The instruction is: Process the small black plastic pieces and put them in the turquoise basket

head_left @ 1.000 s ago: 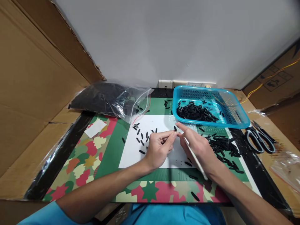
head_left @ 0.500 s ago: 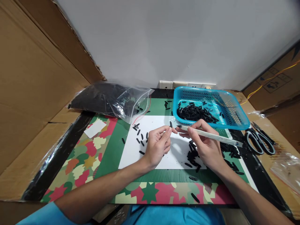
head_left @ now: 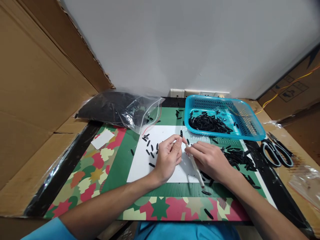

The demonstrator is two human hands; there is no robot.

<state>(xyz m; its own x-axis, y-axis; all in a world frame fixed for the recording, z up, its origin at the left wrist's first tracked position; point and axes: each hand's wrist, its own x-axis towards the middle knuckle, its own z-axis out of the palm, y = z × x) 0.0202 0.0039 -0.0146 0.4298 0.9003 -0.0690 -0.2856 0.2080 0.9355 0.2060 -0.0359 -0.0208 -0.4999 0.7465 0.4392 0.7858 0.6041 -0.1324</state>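
My left hand (head_left: 169, 156) pinches a small, narrow black piece (head_left: 181, 133) upright between thumb and index fingertip, above a white paper sheet (head_left: 140, 170). Close beside it on the right, my right hand (head_left: 208, 156) is closed around a slim whitish pen-like stick (head_left: 196, 168). The stick slants down toward me, its upper end near my left fingertips; that end is partly hidden by fingers. Several similar black pieces (head_left: 150, 153) lie on the sheet left of my left hand. A denser heap of black pieces (head_left: 238, 158) lies right of my right hand.
A blue plastic basket (head_left: 261, 131) with many black pieces stands at the back right. Scissors (head_left: 276, 151) lie right of it. At the back left rests a zip bag (head_left: 112, 108) filled with dark material. A white scrap (head_left: 102, 139) lies on the patterned mat (head_left: 100, 166).
My right hand has turned over and moved slightly left. The stick has swung from pointing right to slanting down toward me. My left hand still holds the black piece in nearly the same place.
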